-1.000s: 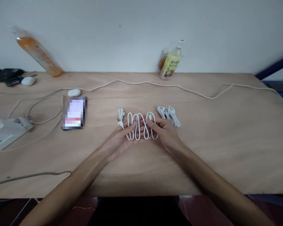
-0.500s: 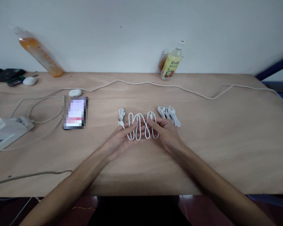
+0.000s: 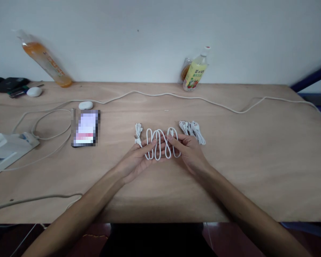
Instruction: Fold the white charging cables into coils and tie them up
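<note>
A white USB cable [image 3: 157, 155], folded into several side-by-side loops, spans both hands above the table. My left hand [image 3: 137, 159] grips its left loops, thumb on top and fingers underneath. At the right end, my right hand [image 3: 188, 148] pinches the cable beside a connector [image 3: 172, 132], with its fingers beneath the loops. Beyond my left hand lies a small bundled white cable [image 3: 138, 131] with its plugs showing. Larger bundled white cables [image 3: 194, 129] lie just behind my right hand, which partly hides them.
A phone [image 3: 85, 127] and a white earbud case [image 3: 86, 105] lie left on the wooden table [image 3: 246, 160]. A long white cord [image 3: 198, 97] crosses the back. An orange drink bottle [image 3: 46, 64] and a yellow-labelled bottle [image 3: 194, 73] stand by the wall. A power strip [image 3: 13, 146] sits far left.
Almost nothing differs. Both hands keep the same hold on the looped cable, and the whole view has shifted very slightly.
</note>
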A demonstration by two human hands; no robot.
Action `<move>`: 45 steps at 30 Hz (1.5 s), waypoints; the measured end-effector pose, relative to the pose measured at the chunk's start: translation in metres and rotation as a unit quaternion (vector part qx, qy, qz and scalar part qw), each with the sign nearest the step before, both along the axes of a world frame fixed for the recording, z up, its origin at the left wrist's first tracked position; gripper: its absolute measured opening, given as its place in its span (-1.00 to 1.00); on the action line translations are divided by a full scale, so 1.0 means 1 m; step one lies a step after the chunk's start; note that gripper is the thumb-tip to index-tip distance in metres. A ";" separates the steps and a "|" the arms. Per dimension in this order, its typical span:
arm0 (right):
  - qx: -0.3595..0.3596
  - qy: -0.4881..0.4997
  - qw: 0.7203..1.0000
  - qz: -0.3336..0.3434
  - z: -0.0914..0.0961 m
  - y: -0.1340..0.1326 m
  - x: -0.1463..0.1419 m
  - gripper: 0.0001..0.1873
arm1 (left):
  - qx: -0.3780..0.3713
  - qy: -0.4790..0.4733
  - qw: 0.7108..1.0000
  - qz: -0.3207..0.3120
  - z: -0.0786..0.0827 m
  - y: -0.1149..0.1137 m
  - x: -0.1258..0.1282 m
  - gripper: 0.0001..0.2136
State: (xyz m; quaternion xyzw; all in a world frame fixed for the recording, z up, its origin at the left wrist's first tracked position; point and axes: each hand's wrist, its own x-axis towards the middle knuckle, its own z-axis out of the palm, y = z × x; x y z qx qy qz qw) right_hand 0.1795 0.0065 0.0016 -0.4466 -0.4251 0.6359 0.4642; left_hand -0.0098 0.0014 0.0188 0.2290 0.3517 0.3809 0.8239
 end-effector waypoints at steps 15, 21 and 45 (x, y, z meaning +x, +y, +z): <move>0.005 -0.010 1.000 -0.015 0.002 0.000 -0.001 -0.62 | -0.004 -0.032 0.999 0.005 0.000 0.001 -0.001 -0.76; 0.005 -0.020 1.000 -0.019 0.001 0.000 0.000 -0.62 | -0.001 -0.022 1.000 0.010 0.000 0.000 -0.001 -0.76; -0.003 -0.005 1.000 -0.003 0.000 -0.001 0.000 -0.59 | 0.028 0.013 0.999 0.007 0.004 -0.001 0.003 -0.67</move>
